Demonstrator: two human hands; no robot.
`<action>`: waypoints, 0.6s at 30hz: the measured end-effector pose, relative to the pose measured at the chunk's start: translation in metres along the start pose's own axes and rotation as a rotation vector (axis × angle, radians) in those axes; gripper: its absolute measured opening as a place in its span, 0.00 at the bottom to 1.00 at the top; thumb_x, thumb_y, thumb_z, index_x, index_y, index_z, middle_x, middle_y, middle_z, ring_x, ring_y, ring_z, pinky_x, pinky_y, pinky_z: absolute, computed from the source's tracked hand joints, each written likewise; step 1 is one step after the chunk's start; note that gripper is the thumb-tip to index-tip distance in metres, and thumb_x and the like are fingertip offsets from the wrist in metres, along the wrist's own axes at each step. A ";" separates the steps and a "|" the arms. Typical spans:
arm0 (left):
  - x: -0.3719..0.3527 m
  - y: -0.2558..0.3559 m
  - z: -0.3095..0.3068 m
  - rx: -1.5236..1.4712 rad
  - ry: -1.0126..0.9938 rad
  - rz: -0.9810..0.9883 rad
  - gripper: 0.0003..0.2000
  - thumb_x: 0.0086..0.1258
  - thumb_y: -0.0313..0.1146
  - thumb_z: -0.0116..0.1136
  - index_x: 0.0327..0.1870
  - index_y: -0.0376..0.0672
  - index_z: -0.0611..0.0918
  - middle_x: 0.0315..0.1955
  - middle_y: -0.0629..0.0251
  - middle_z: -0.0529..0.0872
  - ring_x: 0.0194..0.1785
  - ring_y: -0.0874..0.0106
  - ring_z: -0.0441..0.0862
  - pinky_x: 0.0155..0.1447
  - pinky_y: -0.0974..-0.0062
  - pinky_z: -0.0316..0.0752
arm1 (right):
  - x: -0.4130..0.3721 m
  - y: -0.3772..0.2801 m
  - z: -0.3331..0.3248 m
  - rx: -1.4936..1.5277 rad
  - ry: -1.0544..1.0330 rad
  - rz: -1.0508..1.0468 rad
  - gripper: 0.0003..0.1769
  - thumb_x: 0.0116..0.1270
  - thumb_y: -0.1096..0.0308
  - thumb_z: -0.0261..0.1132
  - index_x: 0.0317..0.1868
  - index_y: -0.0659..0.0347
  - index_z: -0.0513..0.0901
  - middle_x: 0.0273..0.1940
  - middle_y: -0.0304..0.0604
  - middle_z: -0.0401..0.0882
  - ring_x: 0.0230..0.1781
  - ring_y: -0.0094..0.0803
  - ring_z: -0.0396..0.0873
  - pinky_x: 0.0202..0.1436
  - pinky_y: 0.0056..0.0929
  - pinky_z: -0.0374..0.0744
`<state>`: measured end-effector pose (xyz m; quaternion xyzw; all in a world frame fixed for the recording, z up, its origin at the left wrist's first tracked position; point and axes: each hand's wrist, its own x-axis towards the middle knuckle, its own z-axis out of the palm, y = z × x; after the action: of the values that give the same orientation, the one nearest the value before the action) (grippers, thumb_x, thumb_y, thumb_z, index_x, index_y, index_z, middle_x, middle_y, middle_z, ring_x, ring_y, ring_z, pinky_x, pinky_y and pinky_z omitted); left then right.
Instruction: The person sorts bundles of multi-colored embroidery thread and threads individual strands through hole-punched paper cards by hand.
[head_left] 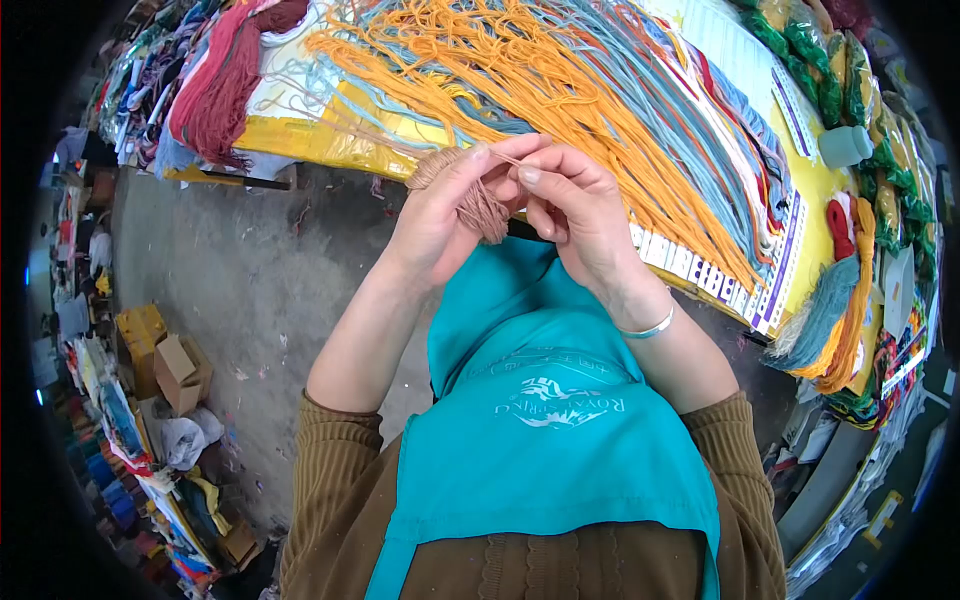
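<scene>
A bundle of brownish-pink yarn [484, 212] is wrapped round the fingers of my left hand [440, 222], which is closed on it with the thumb pointing up. Close beside it, my right hand [582, 205] pinches a thin strand of the same yarn between thumb and forefinger. Its other fingers are curled in. Both hands meet in front of the table edge, above the teal apron [560, 390]. Long orange yarn strands [560, 90] lie spread over the table just behind the hands, with grey-blue strands [640, 105] next to them.
Dark red and pink yarn [215, 100] hangs over the table's left edge. A pale green cup [845, 147] stands at the right, near plastic-wrapped green and yellow bundles [885, 150]. Grey-blue and orange hanks [830, 310] hang at the right corner. Cardboard boxes [180, 372] sit on the floor at left.
</scene>
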<state>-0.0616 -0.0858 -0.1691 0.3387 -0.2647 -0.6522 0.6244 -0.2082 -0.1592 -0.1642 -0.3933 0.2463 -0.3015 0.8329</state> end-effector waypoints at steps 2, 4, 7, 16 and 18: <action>0.001 0.001 0.001 0.043 0.001 0.005 0.25 0.80 0.40 0.36 0.68 0.30 0.68 0.68 0.54 0.71 0.67 0.68 0.72 0.69 0.68 0.67 | 0.000 0.001 -0.002 -0.011 -0.012 -0.003 0.02 0.68 0.72 0.63 0.39 0.60 0.82 0.33 0.41 0.86 0.19 0.15 0.67 0.21 0.15 0.61; 0.001 0.003 0.004 0.120 -0.005 0.028 0.25 0.79 0.40 0.40 0.67 0.29 0.70 0.67 0.53 0.72 0.66 0.68 0.73 0.69 0.68 0.67 | -0.001 0.002 -0.002 -0.030 -0.010 -0.025 0.02 0.68 0.72 0.63 0.38 0.60 0.82 0.33 0.41 0.86 0.19 0.15 0.67 0.21 0.15 0.61; 0.002 -0.001 -0.001 0.070 -0.008 0.051 0.24 0.77 0.38 0.43 0.65 0.28 0.72 0.65 0.52 0.74 0.66 0.68 0.73 0.68 0.68 0.68 | -0.002 0.002 -0.001 -0.038 0.011 -0.042 0.02 0.67 0.73 0.63 0.37 0.60 0.82 0.32 0.41 0.85 0.19 0.15 0.66 0.20 0.15 0.60; 0.001 0.001 -0.001 0.088 0.067 0.115 0.21 0.75 0.37 0.43 0.58 0.30 0.78 0.62 0.50 0.78 0.64 0.62 0.77 0.68 0.63 0.70 | -0.005 -0.007 -0.003 0.060 0.123 0.003 0.03 0.67 0.72 0.63 0.38 0.61 0.82 0.38 0.38 0.84 0.30 0.18 0.75 0.32 0.18 0.70; -0.003 0.011 -0.013 0.003 0.014 0.100 0.19 0.75 0.37 0.43 0.53 0.31 0.80 0.57 0.50 0.81 0.59 0.59 0.80 0.66 0.61 0.72 | -0.007 -0.018 -0.005 0.066 0.160 -0.114 0.04 0.66 0.72 0.63 0.40 0.61 0.81 0.42 0.37 0.84 0.38 0.20 0.77 0.41 0.23 0.73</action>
<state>-0.0447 -0.0832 -0.1680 0.3306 -0.2778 -0.6176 0.6574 -0.2219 -0.1659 -0.1511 -0.3536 0.2790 -0.3868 0.8047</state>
